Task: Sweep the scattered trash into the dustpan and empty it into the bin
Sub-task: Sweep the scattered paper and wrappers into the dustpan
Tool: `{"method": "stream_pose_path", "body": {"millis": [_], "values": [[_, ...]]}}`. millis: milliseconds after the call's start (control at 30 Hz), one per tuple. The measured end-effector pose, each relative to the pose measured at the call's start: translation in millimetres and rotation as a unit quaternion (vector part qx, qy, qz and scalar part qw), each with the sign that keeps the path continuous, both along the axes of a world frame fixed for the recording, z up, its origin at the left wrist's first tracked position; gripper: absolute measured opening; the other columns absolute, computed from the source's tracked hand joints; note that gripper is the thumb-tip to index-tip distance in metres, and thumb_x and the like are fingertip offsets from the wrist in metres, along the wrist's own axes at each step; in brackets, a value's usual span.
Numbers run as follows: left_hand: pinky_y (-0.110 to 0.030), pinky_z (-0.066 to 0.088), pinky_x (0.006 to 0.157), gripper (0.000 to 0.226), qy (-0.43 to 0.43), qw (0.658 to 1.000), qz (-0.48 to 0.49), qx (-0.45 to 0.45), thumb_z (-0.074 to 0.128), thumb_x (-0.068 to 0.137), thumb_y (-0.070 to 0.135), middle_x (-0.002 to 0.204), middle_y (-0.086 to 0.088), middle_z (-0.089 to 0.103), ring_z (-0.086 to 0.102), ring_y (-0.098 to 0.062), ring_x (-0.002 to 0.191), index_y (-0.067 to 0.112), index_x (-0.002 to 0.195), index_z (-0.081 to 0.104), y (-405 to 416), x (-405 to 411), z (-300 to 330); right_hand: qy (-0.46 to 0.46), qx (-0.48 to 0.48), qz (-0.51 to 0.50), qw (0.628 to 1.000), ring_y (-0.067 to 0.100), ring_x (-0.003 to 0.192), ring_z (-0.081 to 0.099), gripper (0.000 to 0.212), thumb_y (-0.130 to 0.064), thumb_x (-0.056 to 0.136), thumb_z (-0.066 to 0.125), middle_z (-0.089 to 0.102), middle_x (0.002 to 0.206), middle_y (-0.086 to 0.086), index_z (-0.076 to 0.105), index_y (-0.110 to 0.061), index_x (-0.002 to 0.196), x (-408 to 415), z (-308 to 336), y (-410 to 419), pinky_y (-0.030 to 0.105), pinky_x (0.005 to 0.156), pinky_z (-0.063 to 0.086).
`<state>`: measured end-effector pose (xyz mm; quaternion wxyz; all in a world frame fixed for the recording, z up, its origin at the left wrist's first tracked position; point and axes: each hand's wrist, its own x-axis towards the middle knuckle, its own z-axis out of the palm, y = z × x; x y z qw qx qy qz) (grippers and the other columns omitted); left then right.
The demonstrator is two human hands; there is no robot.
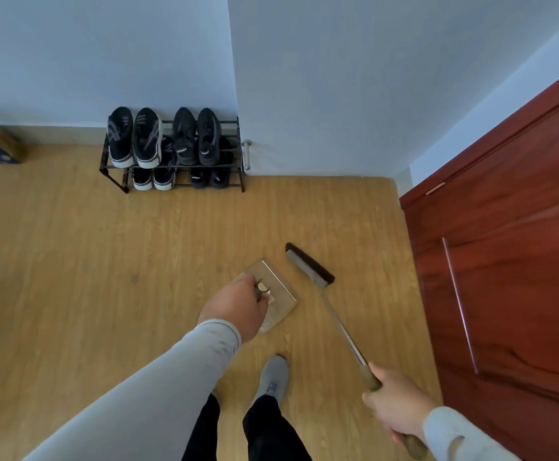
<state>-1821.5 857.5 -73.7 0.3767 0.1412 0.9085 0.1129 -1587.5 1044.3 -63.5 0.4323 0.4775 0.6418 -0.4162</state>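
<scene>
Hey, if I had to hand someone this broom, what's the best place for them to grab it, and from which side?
The bare metal shaft of the broom, between the bristle head and the right hand that grips the tan end. It slants up from the floor with open floor on both sides. Coming from the door side is probably best, since the left hand and the dustpan occupy the other side.

Hallway corner — wood floor [72, 261], pale walls [321, 78].
Black shoe rack [171, 168] against wall, two tiers of dark shoes [145, 138]; red-brown door [504, 261] at right.
</scene>
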Motion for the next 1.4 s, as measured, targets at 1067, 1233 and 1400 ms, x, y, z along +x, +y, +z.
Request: {"method": "stream_pose_path", "body": {"millis": [1067, 1233, 1400], "values": [[-0.034, 0.058, 0.069, 0.029, -0.011, 0.999, 0.037, 0.018, 0.048, 0.1, 0.048, 0.081, 0.01, 0.066, 0.065, -0.017, 0.073, 0.031, 0.122, 0.057, -92.8, 18.8, 30.4, 0.086, -0.009, -0.011, 0.996, 0.017, 0.039, 0.046, 0.065, -0.012, 0.097, 0.063, 0.058, 0.061, 0.007, 0.04, -0.025, 0.155, -20.5, 102.5, 11.9, 0.025, 0.036, 0.039], [-0.036, 0.062, 0.075, 0.033, -0.014, 0.989, 0.145, 0.026, 0.049, 0.1, 0.051, 0.089, 0.011, 0.071, 0.069, -0.013, 0.077, 0.036, 0.129, 0.056, -173.4, 37.4, 49.9, 0.108, 0.028, 0.037, 0.993, 0.012, 0.044, 0.049, 0.061, -0.021, 0.099, 0.055, 0.058, 0.063, 0.004, 0.036, -0.029, 0.157, -80.4, 73.1, -37.7, 0.023, 0.041, 0.039], [-0.036, 0.061, 0.074, 0.036, 0.0, 0.977, 0.214, 0.013, 0.051, 0.1, 0.048, 0.092, 0.006, 0.07, 0.068, -0.015, 0.078, 0.03, 0.13, 0.058, -222.7, 32.3, 44.2, 0.132, 0.034, 0.083, 0.987, 0.014, 0.045, 0.048, 0.062, -0.013, 0.096, 0.051, 0.058, 0.067, 0.008, 0.039, -0.028, 0.155, -143.0, 38.6, -77.0, 0.023, 0.041, 0.039]]}}
